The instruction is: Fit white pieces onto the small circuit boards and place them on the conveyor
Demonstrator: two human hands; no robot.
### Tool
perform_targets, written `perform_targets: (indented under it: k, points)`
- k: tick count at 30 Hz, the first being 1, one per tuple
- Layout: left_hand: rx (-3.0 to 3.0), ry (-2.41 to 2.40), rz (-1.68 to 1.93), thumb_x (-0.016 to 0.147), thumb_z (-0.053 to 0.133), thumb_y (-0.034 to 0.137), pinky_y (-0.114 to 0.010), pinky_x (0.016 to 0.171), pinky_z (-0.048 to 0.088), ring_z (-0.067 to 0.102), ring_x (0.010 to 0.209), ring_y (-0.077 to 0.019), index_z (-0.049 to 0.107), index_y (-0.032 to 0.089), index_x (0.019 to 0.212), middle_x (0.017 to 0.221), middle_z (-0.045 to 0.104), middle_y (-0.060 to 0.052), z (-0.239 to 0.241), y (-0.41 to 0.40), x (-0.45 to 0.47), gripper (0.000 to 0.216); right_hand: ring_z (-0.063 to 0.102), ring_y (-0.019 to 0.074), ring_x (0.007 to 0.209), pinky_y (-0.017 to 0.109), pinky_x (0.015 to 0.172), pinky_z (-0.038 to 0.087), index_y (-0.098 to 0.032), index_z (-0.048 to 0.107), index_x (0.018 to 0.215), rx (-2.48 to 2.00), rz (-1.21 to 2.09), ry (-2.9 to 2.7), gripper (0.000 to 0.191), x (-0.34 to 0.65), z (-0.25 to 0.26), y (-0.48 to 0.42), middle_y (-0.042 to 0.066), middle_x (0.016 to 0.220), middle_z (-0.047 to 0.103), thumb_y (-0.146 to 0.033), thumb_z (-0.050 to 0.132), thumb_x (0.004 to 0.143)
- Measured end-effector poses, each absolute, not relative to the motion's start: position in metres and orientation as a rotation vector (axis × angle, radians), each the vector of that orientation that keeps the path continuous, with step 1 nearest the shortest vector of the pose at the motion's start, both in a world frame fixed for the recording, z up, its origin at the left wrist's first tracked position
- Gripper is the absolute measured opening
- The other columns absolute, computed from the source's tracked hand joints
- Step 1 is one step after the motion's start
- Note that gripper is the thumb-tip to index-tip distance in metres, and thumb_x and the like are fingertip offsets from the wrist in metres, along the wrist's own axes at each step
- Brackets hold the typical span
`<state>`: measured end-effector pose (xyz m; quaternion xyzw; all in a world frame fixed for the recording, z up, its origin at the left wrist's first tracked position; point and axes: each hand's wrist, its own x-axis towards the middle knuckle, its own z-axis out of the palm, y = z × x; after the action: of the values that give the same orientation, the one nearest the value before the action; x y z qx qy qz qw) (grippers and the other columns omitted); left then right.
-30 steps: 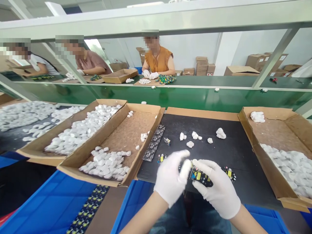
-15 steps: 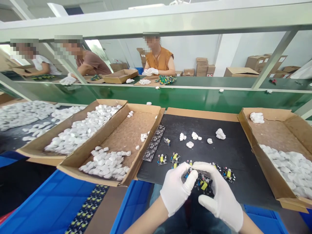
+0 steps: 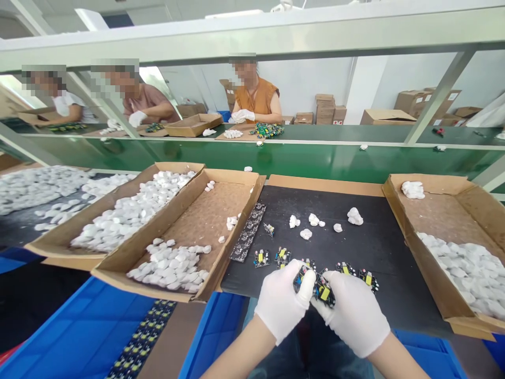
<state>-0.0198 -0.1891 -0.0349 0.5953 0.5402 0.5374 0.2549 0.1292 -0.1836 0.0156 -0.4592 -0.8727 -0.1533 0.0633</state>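
At ten o'clock sits a box (image 3: 193,210) of white lumps (image 3: 169,266). Loose boards (image 3: 283,256) at eleven may get in the way. At the black mat's (image 3: 390,252) six o'clock, the left hand (image 3: 282,301) and right hand (image 3: 357,313) pinch bumpy boards (image 3: 324,293), fingers curled. The step seems board handling; gentle fingers seem needed next. A second box (image 3: 437,210) is at two.

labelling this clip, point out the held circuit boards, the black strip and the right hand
Held circuit boards (image 3: 324,293): head view, on a yellow component
Black strip (image 3: 249,232): head view, middle of its upper face
Right hand (image 3: 357,311): head view, back of the hand
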Motion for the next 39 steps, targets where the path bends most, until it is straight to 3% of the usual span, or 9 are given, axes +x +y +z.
perform_targets:
  k: [3, 6, 8, 12, 17, 31, 35, 39]
  points:
    - [1.928, 1.638, 1.528, 0.087, 0.041, 0.033, -0.035, 0.078, 0.047, 0.062, 0.088, -0.0220, 0.058, 0.021, 0.106, 0.098, 0.068, -0.007, -0.032, -0.186, -0.025, 0.029, 0.060, 0.0227, 0.059, 0.031, 0.055, 0.039, -0.017, 0.056, 0.079, -1.366, -0.518, -2.711, 0.021, 0.129, 0.014, -0.185, 0.006, 0.068, 0.063, -0.038, 0.059, 0.080]
    - [2.374, 1.598, 1.410, 0.089, 0.035, 0.032, -0.037, 0.067, 0.045, 0.060, 0.072, -0.0235, 0.062, 0.019, 0.081, 0.076, 0.065, -0.008, -0.030, -0.184, -0.028, 0.031, 0.058, 0.0227, 0.057, 0.030, 0.054, 0.036, -0.017, 0.054, 0.079, -1.313, -0.486, -2.786, 0.024, 0.130, 0.012, -0.187, 0.005, 0.066, 0.060, -0.041, 0.057, 0.081]
    - [2.507, 1.558, 1.413, 0.089, 0.030, 0.027, -0.035, 0.059, 0.041, 0.054, 0.058, -0.0212, 0.056, 0.019, 0.063, 0.060, 0.057, -0.006, -0.032, -0.182, -0.028, 0.038, 0.058, 0.0233, 0.058, 0.031, 0.055, 0.036, -0.017, 0.054, 0.081, -1.238, -0.511, -2.793, 0.026, 0.132, 0.009, -0.187, 0.006, 0.068, 0.060, -0.043, 0.054, 0.083]
    - [2.222, 1.487, 1.672, 0.089, 0.024, 0.019, -0.032, 0.057, 0.041, 0.054, 0.056, -0.0180, 0.052, 0.018, 0.062, 0.059, 0.057, -0.006, -0.041, -0.180, -0.021, 0.039, 0.056, 0.0229, 0.057, 0.033, 0.057, 0.036, -0.015, 0.056, 0.086, -1.057, -0.641, -2.748, 0.041, 0.137, 0.005, -0.185, 0.008, 0.067, 0.061, -0.051, 0.035, 0.090]
    - [1.864, 1.323, 1.715, 0.092, 0.020, 0.022, -0.028, 0.059, 0.042, 0.055, 0.057, -0.0149, 0.050, 0.019, 0.061, 0.058, 0.058, -0.004, -0.044, -0.182, -0.013, 0.043, 0.055, 0.0202, 0.055, 0.032, 0.055, 0.037, -0.014, 0.058, 0.084, -0.925, -0.671, -2.703, 0.057, 0.138, 0.009, -0.182, 0.009, 0.066, 0.062, -0.050, 0.015, 0.095]
    - [1.350, 0.940, 1.509, 0.096, 0.019, 0.041, -0.023, 0.059, 0.044, 0.056, 0.056, -0.0123, 0.054, 0.018, 0.059, 0.057, 0.059, -0.001, -0.026, -0.182, 0.025, 0.056, 0.064, 0.0230, 0.063, 0.033, 0.058, 0.049, -0.016, 0.054, 0.098, -1.003, -0.382, -2.452, 0.044, 0.168, 0.016, -0.189, 0.010, 0.074, 0.067, -0.051, 0.027, 0.093]
    - [1.610, 1.211, 1.475, 0.097, 0.017, 0.036, -0.026, 0.065, 0.045, 0.059, 0.065, -0.0146, 0.058, 0.019, 0.070, 0.067, 0.062, -0.002, -0.011, -0.164, 0.023, 0.051, 0.065, 0.0225, 0.070, 0.033, 0.063, 0.051, -0.020, 0.057, 0.094, -1.248, -0.277, -2.344, 0.034, 0.185, 0.032, -0.182, 0.007, 0.081, 0.067, -0.049, 0.040, 0.088]
    - [1.971, 1.684, 1.080, 0.094, 0.030, 0.028, -0.032, 0.071, 0.047, 0.063, 0.078, -0.0209, 0.059, 0.019, 0.087, 0.083, 0.063, -0.006, 0.002, -0.132, 0.024, 0.030, 0.063, 0.0268, 0.080, 0.039, 0.071, 0.051, -0.019, 0.056, 0.116, -1.627, -0.558, -2.202, 0.040, 0.215, 0.043, -0.170, 0.010, 0.091, 0.064, -0.041, 0.050, 0.084]
